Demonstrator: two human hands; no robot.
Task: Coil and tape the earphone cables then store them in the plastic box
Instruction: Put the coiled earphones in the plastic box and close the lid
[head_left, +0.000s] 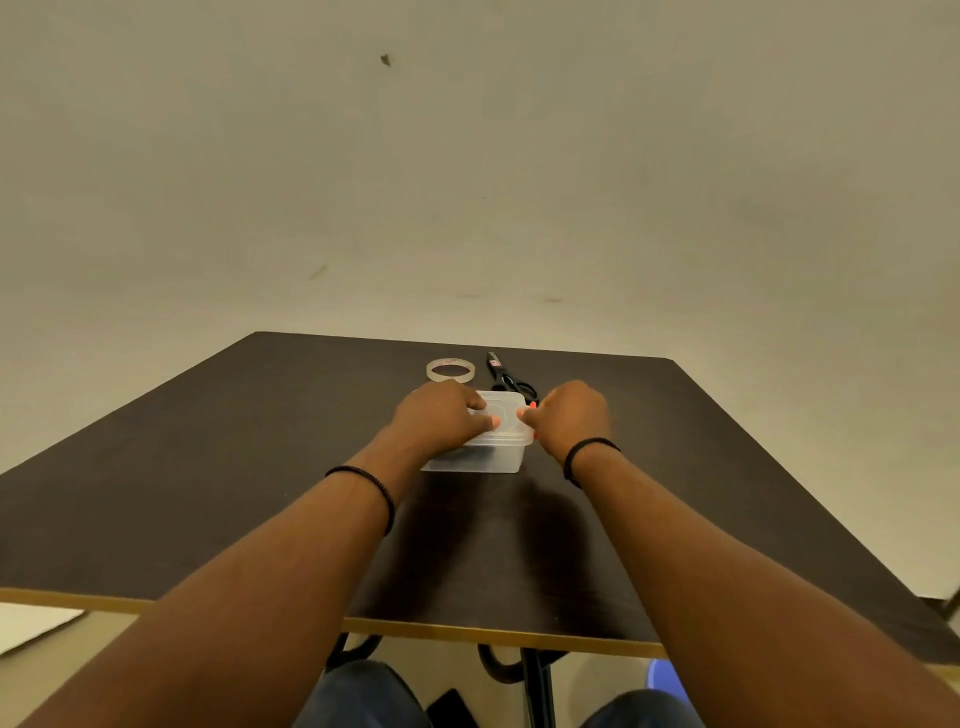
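Note:
A clear plastic box (491, 457) with its lid (506, 415) on stands in the middle of the dark table (208, 467). My left hand (441, 415) lies over the lid's left side, fingers curled over its edge and thumb on top. My right hand (566, 415) holds the lid's right edge with curled fingers and its thumb tip on the rim. Something dark shows dimly through the box wall; no earphone cable is plainly visible. A roll of clear tape (450, 370) lies flat just behind the box.
Black scissors (506, 376) lie behind the box to the right of the tape. The table's far edge meets a plain wall. The near edge runs above my knees, and black table legs (535, 675) stand below it.

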